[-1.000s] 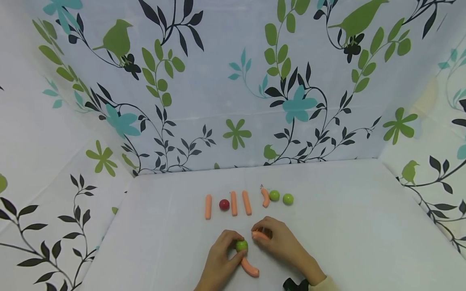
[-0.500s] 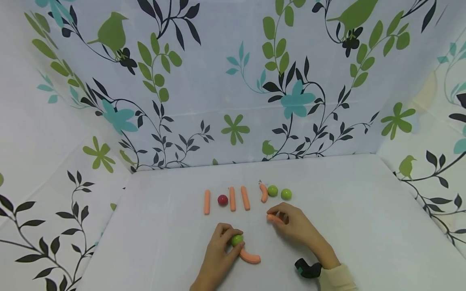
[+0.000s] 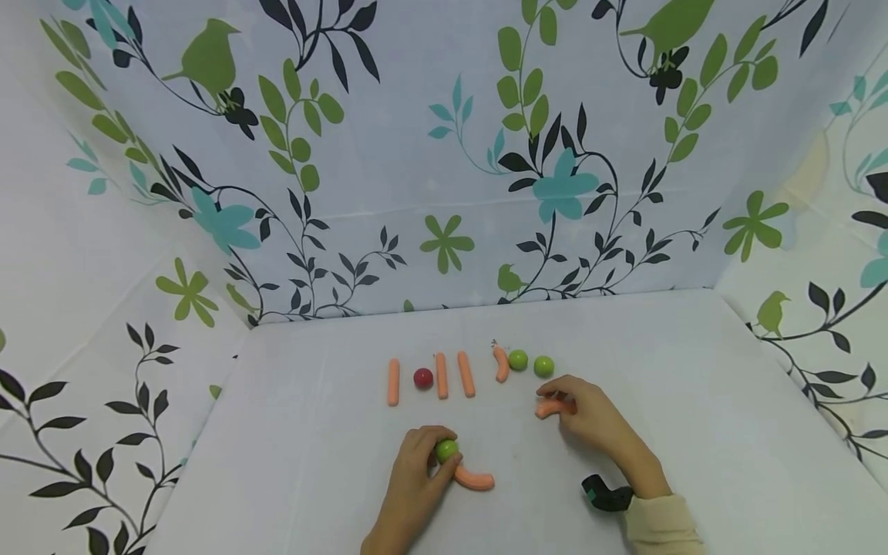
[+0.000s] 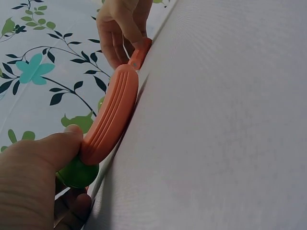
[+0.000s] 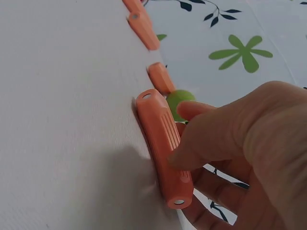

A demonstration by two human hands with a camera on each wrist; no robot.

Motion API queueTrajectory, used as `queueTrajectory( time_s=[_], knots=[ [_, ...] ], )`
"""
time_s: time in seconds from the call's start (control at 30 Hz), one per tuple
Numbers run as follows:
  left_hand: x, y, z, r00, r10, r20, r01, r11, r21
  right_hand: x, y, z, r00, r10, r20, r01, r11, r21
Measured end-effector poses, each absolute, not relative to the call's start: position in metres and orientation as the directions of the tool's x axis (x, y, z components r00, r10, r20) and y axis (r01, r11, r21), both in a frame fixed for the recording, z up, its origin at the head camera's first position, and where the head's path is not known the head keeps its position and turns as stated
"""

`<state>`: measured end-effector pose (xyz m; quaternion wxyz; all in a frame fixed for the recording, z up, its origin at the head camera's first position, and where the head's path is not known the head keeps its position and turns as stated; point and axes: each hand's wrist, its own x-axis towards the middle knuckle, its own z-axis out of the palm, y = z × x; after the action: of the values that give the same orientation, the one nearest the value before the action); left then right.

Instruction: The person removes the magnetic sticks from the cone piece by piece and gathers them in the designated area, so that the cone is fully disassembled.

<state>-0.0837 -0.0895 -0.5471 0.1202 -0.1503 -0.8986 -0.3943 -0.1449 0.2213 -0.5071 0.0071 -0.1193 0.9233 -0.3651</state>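
My left hand (image 3: 409, 482) pinches a green ball (image 3: 447, 450) between thumb and fingers. A curved orange magnetic stick (image 3: 475, 481) meets this ball at one end and points right; in the left wrist view the ball (image 4: 79, 175) sits under the stick's near end, close to my thumb. Farther right, my right hand (image 3: 597, 416) holds another curved orange stick (image 3: 546, 408) low over the table. The right wrist view shows the thumb across this stick (image 5: 158, 129), with a round metal spot at each end.
Behind the hands lie straight orange sticks (image 3: 442, 376), a red ball (image 3: 423, 378), a short curved stick (image 3: 501, 364) and two green balls (image 3: 518, 360). A black device (image 3: 606, 494) is at the right wrist. Patterned cloth (image 3: 444, 154) stands behind the white table (image 3: 312, 432).
My right hand has moved right and away from the left hand, carrying its curved stick. The left hand keeps its grip on the green ball, and the stick there has swung to lie more sideways.
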Motion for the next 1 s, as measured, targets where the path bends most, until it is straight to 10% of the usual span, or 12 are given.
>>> queueTrajectory(
  time_s=[0.67,1.0],
  knots=[
    [-0.083,-0.089,-0.544,-0.938,0.161,0.306,0.332,0.667,0.667,-0.156,0.256,-0.523,-0.952,-0.049,0.302,-0.235,0.749,-0.62],
    [-0.084,-0.089,-0.545,-0.94,0.09,0.328,0.299,0.682,0.667,-0.152,0.26,-0.517,-0.988,-0.02,0.155,-0.12,0.732,-0.67]
  ],
)
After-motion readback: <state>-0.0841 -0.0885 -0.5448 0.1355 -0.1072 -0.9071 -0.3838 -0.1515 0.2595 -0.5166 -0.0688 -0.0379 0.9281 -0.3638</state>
